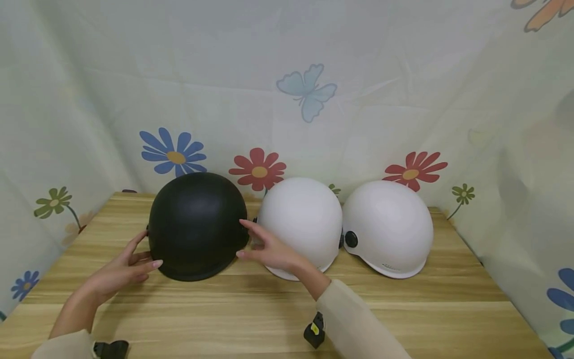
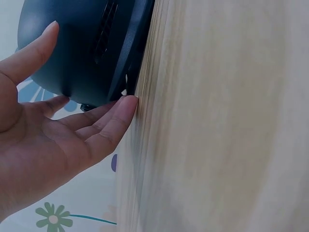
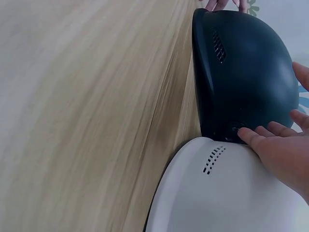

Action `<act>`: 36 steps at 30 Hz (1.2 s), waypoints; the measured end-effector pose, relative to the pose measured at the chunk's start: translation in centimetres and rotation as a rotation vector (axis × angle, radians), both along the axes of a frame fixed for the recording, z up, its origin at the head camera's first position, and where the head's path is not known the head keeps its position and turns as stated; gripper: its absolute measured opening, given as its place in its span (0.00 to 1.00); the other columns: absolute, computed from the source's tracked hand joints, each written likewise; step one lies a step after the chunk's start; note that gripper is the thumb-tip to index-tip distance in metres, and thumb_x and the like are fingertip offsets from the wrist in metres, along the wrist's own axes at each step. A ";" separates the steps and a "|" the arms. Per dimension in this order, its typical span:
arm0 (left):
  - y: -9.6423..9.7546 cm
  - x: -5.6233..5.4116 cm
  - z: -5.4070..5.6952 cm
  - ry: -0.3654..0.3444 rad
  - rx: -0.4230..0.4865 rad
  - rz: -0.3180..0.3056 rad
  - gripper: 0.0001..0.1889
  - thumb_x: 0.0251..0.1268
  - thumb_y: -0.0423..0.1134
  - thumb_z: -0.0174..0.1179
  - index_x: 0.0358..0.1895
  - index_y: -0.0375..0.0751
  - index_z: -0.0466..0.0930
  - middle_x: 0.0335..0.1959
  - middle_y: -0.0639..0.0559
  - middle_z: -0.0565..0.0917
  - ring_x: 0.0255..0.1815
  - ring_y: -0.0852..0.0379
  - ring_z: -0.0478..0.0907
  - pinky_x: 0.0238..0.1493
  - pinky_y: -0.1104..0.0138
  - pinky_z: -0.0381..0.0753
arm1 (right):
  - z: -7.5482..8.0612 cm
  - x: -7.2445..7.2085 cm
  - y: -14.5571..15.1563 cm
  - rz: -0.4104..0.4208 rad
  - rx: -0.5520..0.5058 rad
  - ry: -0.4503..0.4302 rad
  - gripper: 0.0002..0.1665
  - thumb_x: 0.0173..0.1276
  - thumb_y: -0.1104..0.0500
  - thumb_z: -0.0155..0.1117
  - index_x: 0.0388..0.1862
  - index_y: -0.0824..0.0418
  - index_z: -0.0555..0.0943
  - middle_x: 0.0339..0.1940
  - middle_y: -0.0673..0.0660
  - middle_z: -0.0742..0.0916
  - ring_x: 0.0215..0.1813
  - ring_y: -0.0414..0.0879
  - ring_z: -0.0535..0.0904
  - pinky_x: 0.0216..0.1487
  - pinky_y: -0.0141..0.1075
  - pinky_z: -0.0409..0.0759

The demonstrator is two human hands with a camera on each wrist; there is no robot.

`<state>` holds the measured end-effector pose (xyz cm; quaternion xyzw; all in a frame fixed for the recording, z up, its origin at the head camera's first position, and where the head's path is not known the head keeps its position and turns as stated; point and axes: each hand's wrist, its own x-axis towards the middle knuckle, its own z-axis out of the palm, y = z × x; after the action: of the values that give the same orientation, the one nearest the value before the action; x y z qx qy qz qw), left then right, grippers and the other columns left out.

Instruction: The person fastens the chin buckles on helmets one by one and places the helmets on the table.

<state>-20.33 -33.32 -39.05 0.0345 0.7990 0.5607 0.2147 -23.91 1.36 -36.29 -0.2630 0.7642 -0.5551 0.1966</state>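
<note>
A matte black helmet (image 1: 197, 227) sits on the wooden table, leftmost of a row of three helmets. My left hand (image 1: 118, 274) is at its left side, thumb spread near the front rim and fingers reaching along the side. In the left wrist view, those fingertips (image 2: 126, 104) come right up to the lower rim by the tabletop. At the opposite side my right hand (image 1: 271, 249) has its fingers extended, fingertips right at the shell beside a round side fitting (image 3: 236, 129). That hand passes in front of the middle white helmet (image 1: 305, 214) and partly hides it.
Another white helmet (image 1: 387, 224) with a black round side knob (image 1: 352, 239) stands at the right end of the row. A flower-printed cloth (image 1: 215, 109) hangs behind the wooden table (image 1: 215, 314). Black wrist devices (image 1: 315, 330) sit at both sleeves.
</note>
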 end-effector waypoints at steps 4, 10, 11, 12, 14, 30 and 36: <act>0.1 0.0 0.0 0.004 0.001 0.000 0.49 0.68 0.43 0.52 0.68 0.49 0.15 0.65 0.19 0.43 0.62 0.28 0.55 0.52 0.50 0.71 | 0.1 -0.3 -0.4 -0.016 0.034 0.023 0.44 0.60 0.57 0.65 0.72 0.50 0.54 0.71 0.48 0.60 0.70 0.47 0.53 0.65 0.46 0.59; 0.1 -0.1 -0.1 0.005 0.010 -0.004 0.48 0.68 0.42 0.52 0.68 0.49 0.14 0.65 0.19 0.43 0.63 0.28 0.54 0.52 0.50 0.71 | 0.1 -0.5 -0.9 -0.031 0.060 0.019 0.46 0.60 0.54 0.66 0.72 0.45 0.53 0.71 0.47 0.59 0.70 0.50 0.54 0.64 0.48 0.59; 0.1 -0.1 -0.1 0.006 0.011 -0.004 0.48 0.68 0.42 0.52 0.68 0.49 0.14 0.65 0.19 0.43 0.63 0.28 0.54 0.52 0.50 0.71 | 0.1 -0.6 -1.0 -0.031 0.062 0.021 0.45 0.60 0.54 0.65 0.72 0.44 0.53 0.71 0.47 0.59 0.70 0.51 0.54 0.64 0.48 0.59; 0.1 -0.1 -0.2 0.006 0.012 -0.004 0.48 0.68 0.42 0.52 0.68 0.49 0.14 0.65 0.19 0.43 0.63 0.28 0.54 0.52 0.50 0.71 | 0.0 -0.6 -1.1 -0.032 0.063 0.020 0.45 0.60 0.54 0.65 0.72 0.44 0.53 0.71 0.48 0.59 0.70 0.52 0.55 0.64 0.49 0.60; 0.1 -0.1 -0.2 0.006 0.011 -0.004 0.49 0.68 0.42 0.52 0.68 0.49 0.14 0.65 0.19 0.43 0.63 0.28 0.54 0.52 0.50 0.71 | 0.0 -0.6 -1.2 -0.035 0.066 0.016 0.46 0.60 0.54 0.66 0.72 0.43 0.53 0.71 0.48 0.59 0.70 0.53 0.55 0.64 0.49 0.60; -0.2 0.0 -0.5 0.058 0.032 0.010 0.49 0.65 0.38 0.55 0.69 0.45 0.18 0.63 0.19 0.48 0.63 0.30 0.52 0.44 0.69 0.74 | -0.4 -0.5 -1.2 -0.046 0.114 0.020 0.46 0.59 0.51 0.65 0.71 0.38 0.52 0.71 0.45 0.59 0.70 0.45 0.55 0.64 0.45 0.60; -0.2 0.3 -0.5 0.063 0.026 0.025 0.49 0.65 0.38 0.55 0.70 0.44 0.19 0.62 0.19 0.51 0.60 0.33 0.59 0.44 0.66 0.74 | -0.4 -0.4 -1.2 -0.044 0.106 0.012 0.47 0.59 0.52 0.66 0.72 0.39 0.52 0.71 0.44 0.57 0.70 0.44 0.54 0.65 0.46 0.59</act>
<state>-20.05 -33.49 -39.53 0.0453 0.7983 0.5724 0.1819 -24.27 0.20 -36.65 -0.2386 0.7994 -0.5165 0.1932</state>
